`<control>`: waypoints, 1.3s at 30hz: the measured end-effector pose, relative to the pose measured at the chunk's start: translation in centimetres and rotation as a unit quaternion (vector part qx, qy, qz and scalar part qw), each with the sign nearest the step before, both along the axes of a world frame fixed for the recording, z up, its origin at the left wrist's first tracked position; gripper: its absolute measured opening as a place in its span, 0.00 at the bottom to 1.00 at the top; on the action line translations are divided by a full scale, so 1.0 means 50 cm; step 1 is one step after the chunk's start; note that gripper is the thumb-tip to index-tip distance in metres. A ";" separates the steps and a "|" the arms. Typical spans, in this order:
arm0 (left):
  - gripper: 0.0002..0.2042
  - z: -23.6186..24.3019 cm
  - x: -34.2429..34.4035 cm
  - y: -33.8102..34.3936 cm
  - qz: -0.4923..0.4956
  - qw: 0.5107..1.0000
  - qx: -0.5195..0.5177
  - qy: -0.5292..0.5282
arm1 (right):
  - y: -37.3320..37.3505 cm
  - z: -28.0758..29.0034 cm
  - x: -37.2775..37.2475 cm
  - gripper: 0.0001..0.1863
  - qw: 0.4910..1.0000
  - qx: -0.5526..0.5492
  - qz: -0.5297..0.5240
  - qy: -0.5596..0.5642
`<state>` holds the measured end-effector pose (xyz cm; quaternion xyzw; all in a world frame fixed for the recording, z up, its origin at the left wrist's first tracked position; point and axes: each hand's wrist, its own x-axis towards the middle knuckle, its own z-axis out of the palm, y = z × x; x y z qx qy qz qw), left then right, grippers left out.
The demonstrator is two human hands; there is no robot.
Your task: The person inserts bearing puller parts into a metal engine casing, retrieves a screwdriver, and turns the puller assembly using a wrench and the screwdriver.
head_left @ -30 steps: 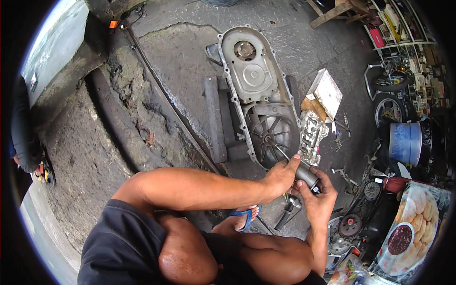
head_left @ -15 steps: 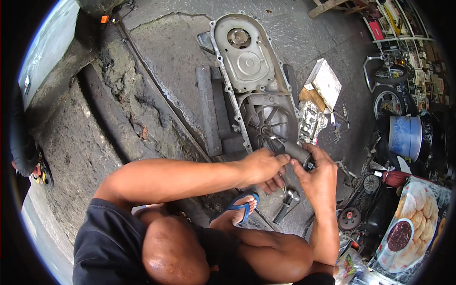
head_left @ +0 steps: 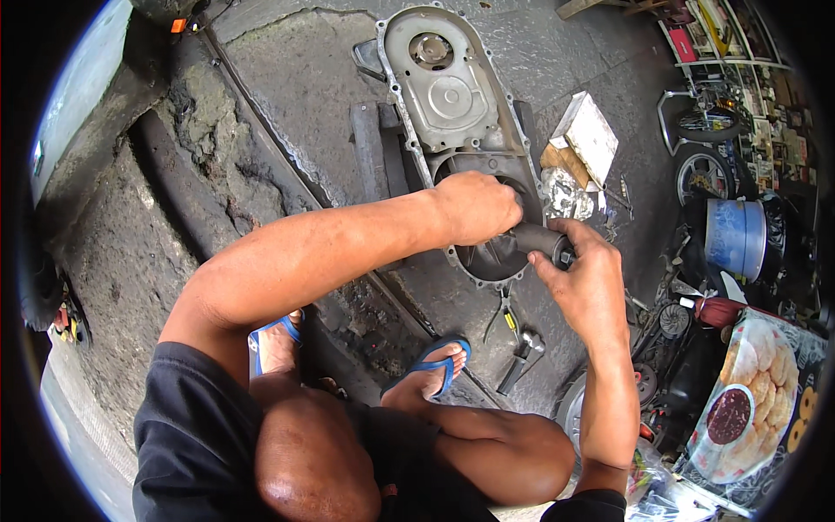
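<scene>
Head view, right of centre: right thumb and fingers of the right hand (head_left: 584,265) pinch the rear of a dark grey cylindrical tool (head_left: 537,241); left hand (head_left: 477,207) curls by its front, grip unclear; engine casing (head_left: 477,122) beneath.

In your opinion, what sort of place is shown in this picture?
It is probably a small motorcycle repair workshop. A large metal casing, which looks like an engine part, lies at the centre; pliers and a hammer lie close by; a tyred wheel is at right.
</scene>
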<state>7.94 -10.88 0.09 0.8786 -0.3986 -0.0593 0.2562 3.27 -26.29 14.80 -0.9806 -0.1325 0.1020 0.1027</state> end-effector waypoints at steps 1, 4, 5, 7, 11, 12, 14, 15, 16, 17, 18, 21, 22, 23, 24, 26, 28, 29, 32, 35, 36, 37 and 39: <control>0.15 -0.002 -0.001 -0.002 0.000 1.000 -0.002 0.001 | -0.002 0.000 -0.003 0.21 1.000 -0.002 0.000 0.001; 0.16 -0.003 -0.011 -0.006 0.025 0.999 -0.028 0.018 | -0.008 0.005 -0.009 0.21 1.000 0.003 -0.024 -0.004; 0.17 -0.002 -0.020 -0.006 0.038 0.995 -0.093 0.023 | -0.010 0.006 -0.010 0.21 1.000 0.007 -0.025 -0.008; 0.17 -0.001 -0.025 -0.004 0.052 0.986 -0.158 0.028 | -0.012 0.008 -0.011 0.21 1.000 0.011 -0.025 -0.012; 0.15 -0.010 -0.023 0.003 0.008 0.994 -0.092 0.057 | -0.002 0.011 -0.025 0.21 1.000 -0.009 0.012 -0.018; 0.14 -0.006 -0.019 0.005 -0.008 0.995 -0.067 0.070 | 0.003 0.011 -0.030 0.21 1.000 -0.014 0.018 -0.022; 0.14 0.001 -0.012 0.012 0.002 0.991 -0.053 0.119 | 0.013 0.010 -0.037 0.22 0.999 -0.017 0.024 -0.021; 0.14 0.008 -0.009 0.009 0.003 0.986 -0.033 0.165 | 0.010 0.011 -0.043 0.22 0.999 -0.015 0.020 -0.022; 0.14 0.009 -0.008 0.008 0.003 0.986 -0.030 0.165 | 0.009 0.011 -0.048 0.22 0.999 -0.012 0.020 -0.021; 0.14 0.011 -0.008 0.007 0.021 0.985 -0.031 0.166 | 0.008 0.011 -0.053 0.22 1.000 -0.010 0.024 -0.017; 0.14 0.010 -0.009 0.008 0.038 0.984 -0.037 0.167 | 0.014 0.010 -0.057 0.22 0.999 -0.013 0.028 -0.012; 0.13 0.003 -0.029 0.011 0.089 0.986 -0.069 0.126 | 0.035 0.011 -0.064 0.22 0.999 -0.032 0.001 0.000; 0.13 -0.006 -0.038 0.014 0.088 0.986 -0.070 0.125 | 0.034 0.011 -0.062 0.22 0.999 -0.033 0.001 0.000; 0.13 -0.018 -0.048 0.018 0.083 0.990 -0.090 0.073 | 0.031 0.011 -0.054 0.22 0.999 -0.034 0.012 -0.016; 0.13 -0.028 -0.055 0.018 0.078 0.991 -0.109 0.019 | 0.028 0.012 -0.046 0.21 0.999 -0.035 0.024 -0.031; 0.12 -0.043 -0.055 0.011 0.082 0.990 -0.116 0.023 | 0.019 0.013 -0.026 0.21 0.999 -0.027 0.021 -0.032; 0.11 -0.032 -0.049 0.005 0.090 0.988 -0.121 0.025 | 0.001 0.012 0.005 0.20 1.000 0.002 0.007 -0.026; 0.10 -0.016 -0.043 0.001 0.084 0.990 -0.091 0.062 | -0.014 0.010 0.025 0.20 0.999 0.022 -0.024 0.006; 0.10 0.044 -0.018 -0.017 0.060 0.990 -0.040 0.120 | -0.048 0.013 0.064 0.21 0.997 0.009 -0.058 0.054; 0.10 0.041 -0.009 -0.021 0.060 0.989 -0.006 0.133 | -0.052 -0.005 0.064 0.22 0.998 0.009 -0.017 0.053; 0.10 0.038 -0.007 -0.022 0.063 0.990 -0.017 0.129 | -0.046 -0.014 0.057 0.22 0.998 0.022 0.011 0.058; 0.09 0.031 -0.006 -0.022 0.064 0.990 -0.028 0.124 | -0.032 -0.017 0.047 0.23 0.997 0.034 0.038 0.061; 0.09 0.008 -0.001 -0.016 0.069 0.990 -0.074 0.096 | -0.009 -0.019 0.049 0.21 0.997 0.023 0.059 0.048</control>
